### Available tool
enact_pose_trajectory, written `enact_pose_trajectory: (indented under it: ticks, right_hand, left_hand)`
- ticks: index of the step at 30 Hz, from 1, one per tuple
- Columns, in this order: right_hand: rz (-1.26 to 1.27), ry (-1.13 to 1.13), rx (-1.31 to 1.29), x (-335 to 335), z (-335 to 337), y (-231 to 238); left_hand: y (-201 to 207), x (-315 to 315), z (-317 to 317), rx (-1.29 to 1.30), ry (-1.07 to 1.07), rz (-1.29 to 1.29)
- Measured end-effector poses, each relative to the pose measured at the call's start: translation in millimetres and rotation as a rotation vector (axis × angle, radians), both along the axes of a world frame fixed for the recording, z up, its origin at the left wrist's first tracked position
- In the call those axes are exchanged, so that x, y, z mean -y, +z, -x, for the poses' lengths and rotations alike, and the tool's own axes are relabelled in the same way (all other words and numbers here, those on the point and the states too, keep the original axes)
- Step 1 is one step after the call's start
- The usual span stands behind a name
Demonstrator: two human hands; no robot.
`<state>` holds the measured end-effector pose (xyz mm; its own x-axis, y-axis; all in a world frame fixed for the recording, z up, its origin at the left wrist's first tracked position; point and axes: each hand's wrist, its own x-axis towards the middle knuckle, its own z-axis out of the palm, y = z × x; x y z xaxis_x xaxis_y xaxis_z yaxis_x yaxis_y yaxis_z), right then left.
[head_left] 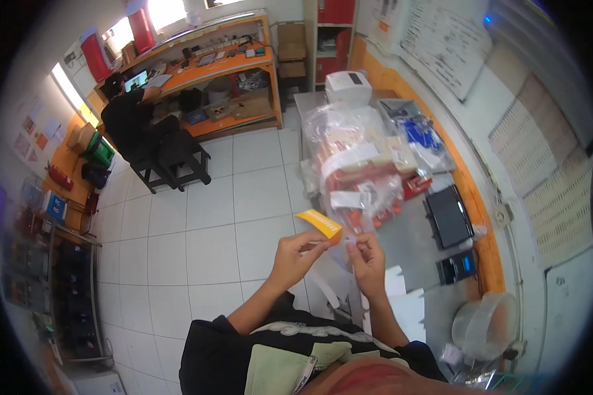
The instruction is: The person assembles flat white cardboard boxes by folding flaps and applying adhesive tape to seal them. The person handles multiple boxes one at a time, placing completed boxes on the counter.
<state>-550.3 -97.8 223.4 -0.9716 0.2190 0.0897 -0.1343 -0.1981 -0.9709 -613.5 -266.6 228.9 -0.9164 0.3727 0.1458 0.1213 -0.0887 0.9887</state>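
My left hand (298,258) pinches a small, flat yellow-orange packet (320,224) by its near end, between thumb and fingers. Its far end tilts up and to the left, and white print runs along it. Close beside it, my right hand (367,263) is closed in a pinch at the packet's right. A small whitish bit shows at its fingertips, too small to name. Both hands are held up in front of my chest, at the left edge of the metal table (412,230). Past them lie clear plastic bags (356,148) with red and white contents.
On the table stand a white box-shaped device (348,87), a tray of blue items (423,135), a dark tablet screen (449,217), a small black device (456,266) and a clear round tub (484,326). White paper sheets (407,309) lie near my right forearm. A person (128,122) sits at an orange workbench (224,62).
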Motion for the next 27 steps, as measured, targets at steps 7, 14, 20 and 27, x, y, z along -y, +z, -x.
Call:
enact_pose_trajectory:
  ticks: [7,14,20,27]
  right_hand:
    - [0.141,0.325,0.028,110.7,172.4,-25.0]
    - [-0.043,0.444,0.073,179.5,293.8,-33.3]
    - [-0.157,0.337,0.027,191.2,379.8,-32.0]
    - [0.050,0.302,-0.052,174.0,491.0,-53.7]
  left_hand:
    - [-25.2,101.6,106.0,-0.061,0.340,-0.010]
    - [-20.4,175.6,221.9,0.194,0.388,-0.036]
    - [-29.7,172.0,326.5,0.218,0.407,-0.010]
    - [-17.3,147.5,458.0,-0.005,0.323,0.248]
